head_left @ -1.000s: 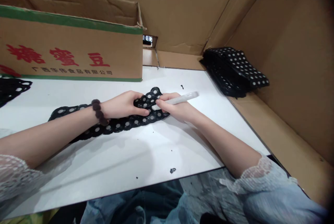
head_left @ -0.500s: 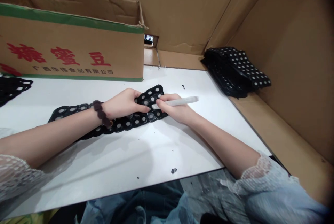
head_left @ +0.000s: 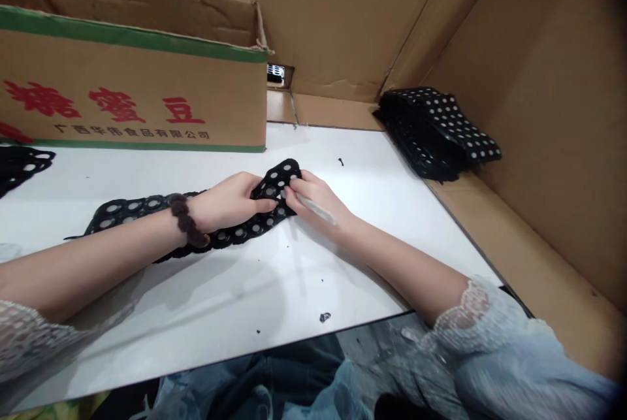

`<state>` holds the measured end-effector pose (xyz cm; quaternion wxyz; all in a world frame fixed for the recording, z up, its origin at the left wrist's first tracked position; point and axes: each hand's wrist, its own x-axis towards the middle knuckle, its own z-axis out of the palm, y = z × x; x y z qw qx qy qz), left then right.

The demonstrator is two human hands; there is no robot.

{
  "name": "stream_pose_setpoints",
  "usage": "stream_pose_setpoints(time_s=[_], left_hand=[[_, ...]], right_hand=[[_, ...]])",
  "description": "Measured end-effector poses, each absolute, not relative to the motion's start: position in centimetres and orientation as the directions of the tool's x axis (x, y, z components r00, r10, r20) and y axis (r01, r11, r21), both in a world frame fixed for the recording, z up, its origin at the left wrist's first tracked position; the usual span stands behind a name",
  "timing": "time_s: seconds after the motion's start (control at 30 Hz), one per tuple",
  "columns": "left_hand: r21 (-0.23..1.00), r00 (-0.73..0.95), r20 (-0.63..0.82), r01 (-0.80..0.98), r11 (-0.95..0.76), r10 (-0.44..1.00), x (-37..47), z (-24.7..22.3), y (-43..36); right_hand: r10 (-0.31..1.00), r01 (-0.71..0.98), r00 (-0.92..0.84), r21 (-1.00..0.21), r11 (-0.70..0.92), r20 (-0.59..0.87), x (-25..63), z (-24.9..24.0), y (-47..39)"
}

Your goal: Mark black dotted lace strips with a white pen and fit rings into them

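the black dotted strip (head_left: 240, 232) lies on the white table (head_left: 392, 198) in front of the person, running from under the left forearm toward the middle, its right end tipped up a little between the two hands. the left hand (head_left: 230, 198) grasps it near that end, thumb along the front and fingers gone behind, probably so the piece does not slide or twist while the other hand works at it. the right hand (head_left: 323, 201) closes on a slim white pen-like tool (head_left: 321, 210), which slants back across the hand, and its thumb and fingertips meet the strip's end; that low hold seems meant to keep the tool close to the work, though its tip is hidden and i cannot tell whether it touches. a dark band (head_left: 185, 217) circles the left wrist. nearer the table's front edge sits a dark scrap (head_left: 324, 317), apart from both hands. at the far left lies a black piece with holes (head_left: 22, 168), just before a large open carton (head_left: 132, 96). to the right, a folded dotted stack (head_left: 441, 126) rests by the cardboard wall (head_left: 539, 119), perhaps put there to leave both arms room.
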<state>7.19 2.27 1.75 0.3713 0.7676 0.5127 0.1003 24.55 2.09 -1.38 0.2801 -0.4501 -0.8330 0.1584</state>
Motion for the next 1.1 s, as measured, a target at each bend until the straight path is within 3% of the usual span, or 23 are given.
stream_pose_setpoints(time_s=[0.17,0.27,0.4,0.7,0.83,0.97,1.1], left_hand=[[0.601,0.496,-0.169,0.737,-0.310,0.852,6.8,1.9,2.7],[0.631,0.500,-0.148,0.712,-0.308,0.853,6.8,2.1,2.9],[0.675,0.525,-0.136,0.670,-0.309,0.840,6.7,2.4,3.0],[0.727,0.501,-0.312,0.672,-0.137,0.807,6.6,2.1,3.1],[0.784,0.469,-0.277,0.615,-0.085,0.839,6.6,1.9,2.8],[0.801,0.451,-0.298,0.598,-0.037,0.841,6.8,1.8,2.7],[0.784,0.444,-0.294,0.618,-0.052,0.846,6.8,2.0,2.7]], right_hand=[[0.862,0.526,-0.496,-0.752,0.396,0.106,26.0,-0.2,2.3],[0.837,0.490,-0.544,-0.831,0.264,-0.054,26.8,0.3,2.3],[0.856,0.446,-0.515,-0.865,0.230,-0.038,26.8,0.3,2.4],[0.850,0.244,-0.518,-0.969,0.032,-0.102,26.2,0.1,2.3],[0.862,0.301,-0.507,-0.939,0.165,-0.011,26.3,0.2,2.0],[0.844,0.424,-0.522,-0.822,0.381,0.122,26.2,0.4,1.8],[0.820,0.479,-0.534,-0.726,0.493,0.205,26.1,0.3,2.0]])
